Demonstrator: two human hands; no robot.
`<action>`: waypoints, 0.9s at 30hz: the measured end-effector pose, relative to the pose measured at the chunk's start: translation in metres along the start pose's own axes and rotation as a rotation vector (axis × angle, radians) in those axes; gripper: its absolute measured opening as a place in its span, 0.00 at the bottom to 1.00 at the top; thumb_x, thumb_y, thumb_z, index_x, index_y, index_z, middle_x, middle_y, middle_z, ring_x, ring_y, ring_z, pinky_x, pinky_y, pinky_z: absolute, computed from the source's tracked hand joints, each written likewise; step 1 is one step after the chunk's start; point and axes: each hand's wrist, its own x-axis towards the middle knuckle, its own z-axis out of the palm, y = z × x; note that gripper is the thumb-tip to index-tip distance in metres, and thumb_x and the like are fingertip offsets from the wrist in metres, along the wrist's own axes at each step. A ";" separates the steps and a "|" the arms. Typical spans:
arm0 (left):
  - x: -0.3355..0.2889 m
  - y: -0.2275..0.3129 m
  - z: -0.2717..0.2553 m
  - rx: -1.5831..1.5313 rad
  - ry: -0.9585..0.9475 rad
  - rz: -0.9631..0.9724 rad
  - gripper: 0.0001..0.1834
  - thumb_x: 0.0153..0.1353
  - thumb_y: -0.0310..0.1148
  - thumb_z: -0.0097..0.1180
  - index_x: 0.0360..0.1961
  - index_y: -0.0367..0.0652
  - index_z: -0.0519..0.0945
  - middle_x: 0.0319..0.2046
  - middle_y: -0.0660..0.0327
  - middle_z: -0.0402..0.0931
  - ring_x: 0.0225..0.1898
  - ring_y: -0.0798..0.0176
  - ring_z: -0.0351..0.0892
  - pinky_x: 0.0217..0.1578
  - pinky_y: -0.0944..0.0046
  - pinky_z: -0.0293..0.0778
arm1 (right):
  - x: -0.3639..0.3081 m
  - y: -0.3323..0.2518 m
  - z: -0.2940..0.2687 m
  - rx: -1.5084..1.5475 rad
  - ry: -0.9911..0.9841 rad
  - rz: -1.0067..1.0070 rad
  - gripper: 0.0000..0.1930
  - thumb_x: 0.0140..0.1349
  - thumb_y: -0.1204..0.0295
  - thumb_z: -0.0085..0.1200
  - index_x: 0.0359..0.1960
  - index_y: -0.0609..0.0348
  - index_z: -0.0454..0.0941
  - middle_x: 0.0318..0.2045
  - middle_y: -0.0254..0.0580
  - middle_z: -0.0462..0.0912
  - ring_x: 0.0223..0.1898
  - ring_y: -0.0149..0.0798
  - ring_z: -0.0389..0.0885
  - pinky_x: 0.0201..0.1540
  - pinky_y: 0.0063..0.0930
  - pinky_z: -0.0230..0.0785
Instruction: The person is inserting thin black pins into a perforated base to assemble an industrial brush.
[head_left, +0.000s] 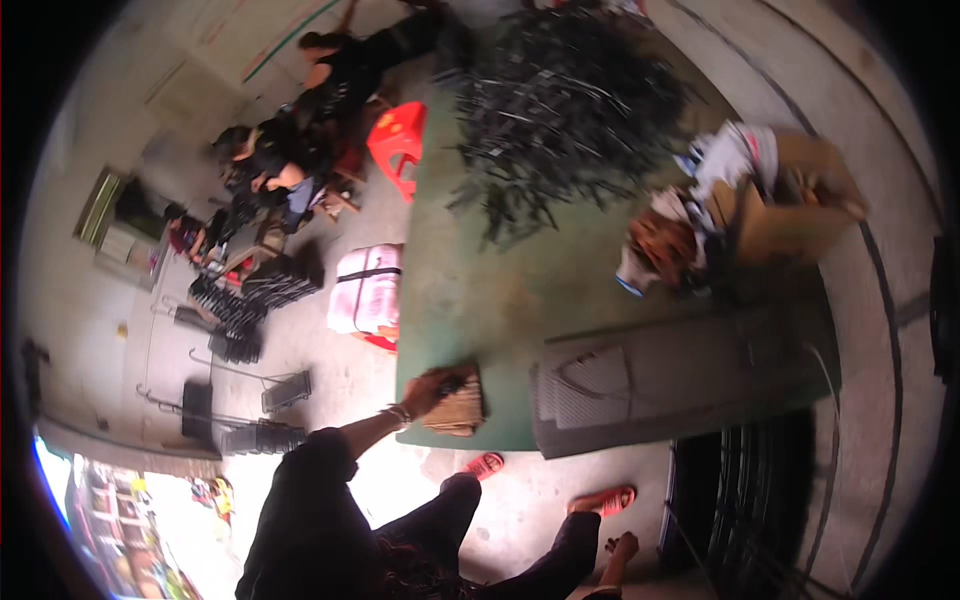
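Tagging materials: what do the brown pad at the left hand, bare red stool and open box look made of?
Brown pad: perhaps cardboard, matte; ridged, but blurred.
Bare red stool: likely smooth plastic; vivid colour, moulded-looking opening.
Open box: probably matte cardboard; brown, thin flat walls.

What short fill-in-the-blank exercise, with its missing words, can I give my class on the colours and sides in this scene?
1. The left hand is at a brown stack on a table whose top is coloured ____.
2. The tangled heap at the table's far end is coloured ____.
3. The strapped bundle beside the table is coloured ____.
4. The open cardboard box is toward the ____ side of the picture.

Missing words: green; black; pink; right.
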 end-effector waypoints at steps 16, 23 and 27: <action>-0.023 -0.034 -0.041 -0.900 -0.119 -0.272 0.16 0.55 0.42 0.59 0.43 0.47 0.80 0.24 0.58 0.81 0.28 0.59 0.82 0.28 0.59 0.77 | -0.357 -0.023 0.190 -0.283 -0.610 -0.306 0.16 0.60 0.66 0.49 0.46 0.62 0.73 0.30 0.52 0.80 0.29 0.46 0.83 0.29 0.39 0.80; -0.144 -0.044 -0.138 -1.657 -0.631 -0.346 0.20 0.59 0.47 0.57 0.46 0.46 0.77 0.26 0.58 0.77 0.24 0.65 0.78 0.25 0.56 0.80 | -0.442 0.011 0.228 -0.171 -0.761 -0.411 0.21 0.64 0.62 0.46 0.53 0.64 0.70 0.35 0.55 0.80 0.33 0.46 0.83 0.35 0.38 0.80; -0.191 -0.056 -0.157 -1.611 -0.894 -0.412 0.22 0.60 0.52 0.55 0.49 0.50 0.75 0.26 0.60 0.75 0.26 0.63 0.78 0.27 0.54 0.81 | -0.473 0.029 0.252 -0.229 -0.695 -0.473 0.19 0.63 0.60 0.48 0.51 0.60 0.72 0.34 0.52 0.81 0.32 0.44 0.84 0.31 0.33 0.79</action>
